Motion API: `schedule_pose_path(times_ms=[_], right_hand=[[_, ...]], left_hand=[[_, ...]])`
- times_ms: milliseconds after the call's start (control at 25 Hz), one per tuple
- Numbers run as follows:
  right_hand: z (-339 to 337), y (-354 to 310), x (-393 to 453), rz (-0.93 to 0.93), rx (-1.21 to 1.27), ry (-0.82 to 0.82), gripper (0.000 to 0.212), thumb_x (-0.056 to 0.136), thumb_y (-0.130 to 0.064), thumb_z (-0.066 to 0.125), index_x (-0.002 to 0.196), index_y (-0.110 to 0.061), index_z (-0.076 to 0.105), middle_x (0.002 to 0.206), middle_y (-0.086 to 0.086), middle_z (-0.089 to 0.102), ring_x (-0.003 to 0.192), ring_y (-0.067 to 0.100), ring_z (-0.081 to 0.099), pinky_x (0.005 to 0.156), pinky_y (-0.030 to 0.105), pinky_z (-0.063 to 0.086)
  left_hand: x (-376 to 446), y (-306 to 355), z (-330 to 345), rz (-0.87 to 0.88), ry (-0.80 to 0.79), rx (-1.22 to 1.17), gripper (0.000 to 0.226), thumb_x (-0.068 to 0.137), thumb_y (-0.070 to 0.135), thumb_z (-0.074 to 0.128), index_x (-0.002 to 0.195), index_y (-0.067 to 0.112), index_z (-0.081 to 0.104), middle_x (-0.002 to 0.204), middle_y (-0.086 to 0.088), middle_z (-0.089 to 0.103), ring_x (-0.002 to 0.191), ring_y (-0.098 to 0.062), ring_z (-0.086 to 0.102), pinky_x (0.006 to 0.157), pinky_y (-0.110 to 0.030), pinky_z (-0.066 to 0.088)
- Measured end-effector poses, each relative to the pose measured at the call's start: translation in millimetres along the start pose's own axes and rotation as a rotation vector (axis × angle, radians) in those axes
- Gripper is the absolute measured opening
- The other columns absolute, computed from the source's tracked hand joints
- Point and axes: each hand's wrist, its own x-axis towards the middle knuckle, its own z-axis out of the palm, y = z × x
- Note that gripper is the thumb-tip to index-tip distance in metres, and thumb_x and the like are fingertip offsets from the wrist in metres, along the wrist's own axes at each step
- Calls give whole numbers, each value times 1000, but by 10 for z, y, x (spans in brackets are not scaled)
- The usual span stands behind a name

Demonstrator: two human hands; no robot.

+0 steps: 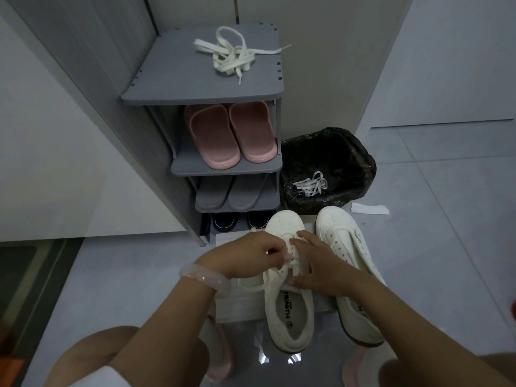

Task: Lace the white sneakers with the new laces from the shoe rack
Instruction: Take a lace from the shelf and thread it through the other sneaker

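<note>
Both hands work over the left sneaker (289,308), which lies on the floor with its long axis running away from the person, toe toward the rack (206,88). The left hand (245,256) pinches a lace (251,288) at the eyelets, fingers curled narrow. The right hand (315,263) rests on the tongue, fingers fairly straight, steadying it. The right sneaker (346,247) lies just beside, unlaced. More laces (234,54) lie atop the rack, well apart from either hand.
</note>
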Motion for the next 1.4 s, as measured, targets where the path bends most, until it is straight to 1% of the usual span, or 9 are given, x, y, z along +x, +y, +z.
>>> schedule_pose_path(times_ms=[120, 200, 320, 440, 600, 800, 1040, 1240, 1400], right_hand=[[30, -89, -18, -130, 98, 70, 64, 74, -49, 63, 131, -27, 45, 144, 3, 33, 135, 18, 30, 110, 34, 31], [-55, -212, -82, -179, 308, 154, 12, 83, -33, 62, 94, -31, 59, 105, -5, 58, 98, 2, 54, 87, 20, 44], [-381, -227, -158, 16, 840, 375, 20, 91, -12, 52, 76, -15, 65, 78, -1, 67, 76, 9, 60, 76, 23, 48], [-814, -132, -276, 105, 1267, 632, 30, 98, -15, 41, 72, -9, 56, 61, 2, 60, 61, 15, 56, 63, 24, 52], [-961, 115, -325, 339, 481, 692, 20, 96, -20, 45, 81, -13, 57, 78, 9, 63, 64, 21, 57, 63, 32, 46], [-786, 86, -309, 334, -311, 232, 51, 88, -28, 55, 136, -21, 39, 136, 6, 44, 123, 27, 43, 98, 37, 39], [-323, -443, -227, -158, 426, -31, 15, 89, -18, 60, 104, -18, 58, 78, -10, 62, 72, 2, 60, 73, 22, 50], [-727, -186, -179, 45, 1198, 563, 16, 92, -7, 51, 82, -14, 61, 50, -8, 53, 49, 4, 49, 63, 20, 40], [-757, -111, -165, 74, 1401, 637, 19, 94, -4, 45, 85, -12, 59, 46, -7, 46, 53, 10, 48, 64, 23, 42]], left_hand=[[87, 86, 74, 28, 209, -148, 18, 90, 22, 57, 72, 23, 58, 69, 13, 56, 62, 3, 53, 64, -14, 45], [137, 175, 86, 60, 350, -325, 16, 90, 15, 57, 79, 27, 58, 77, 12, 57, 65, 2, 55, 66, -13, 45], [234, 55, 128, -6, 547, -166, 31, 89, 1, 48, 113, 19, 56, 114, 2, 50, 105, -11, 51, 91, -21, 40], [270, -160, 321, -172, 256, 188, 53, 87, 1, 43, 137, 18, 39, 144, -3, 34, 131, -21, 36, 105, -33, 32], [243, -223, 513, -226, 172, 341, 45, 90, 7, 42, 134, 17, 39, 139, -7, 39, 116, -28, 50, 94, -36, 42], [134, -71, 130, -265, 224, 373, 14, 91, 28, 52, 87, 17, 59, 77, 8, 59, 79, -8, 56, 78, -27, 38], [-46, 104, -137, -38, 221, -131, 8, 86, 24, 63, 78, 26, 64, 62, 11, 60, 57, 6, 55, 65, -16, 45], [-134, -149, -236, -158, 107, 118, 23, 95, 27, 49, 90, 17, 69, 64, 14, 63, 60, 12, 55, 59, -4, 36], [-133, -169, -89, -231, -8, 52, 36, 99, 36, 33, 90, 17, 63, 67, 10, 60, 64, 2, 55, 70, -13, 41]])
